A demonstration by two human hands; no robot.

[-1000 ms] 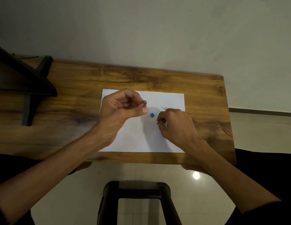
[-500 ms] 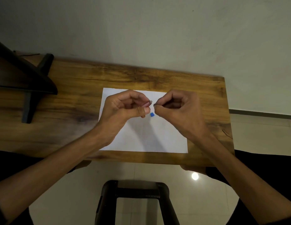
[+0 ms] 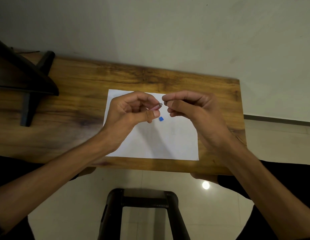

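My left hand (image 3: pixel 131 111) is raised above a white sheet of paper (image 3: pixel 150 141) and pinches a small pinkish piece with a grey tip (image 3: pixel 156 107) between thumb and fingers. My right hand (image 3: pixel 187 108) is held just to its right, fingertips pinched on something tiny and dark (image 3: pixel 165 102) that is too small to make out. The two fingertips are a short gap apart. A small blue square piece (image 3: pixel 161 119) lies on the paper below that gap.
The paper lies on a wooden table (image 3: pixel 73 101) against a pale wall. A dark stand (image 3: pixel 26 78) occupies the table's left end. A black stool (image 3: pixel 142 210) stands on the tiled floor under the near edge.
My right hand lifted off the paper and came up beside the left hand's fingertips. The left hand stayed raised with its small piece. The blue piece has not moved.
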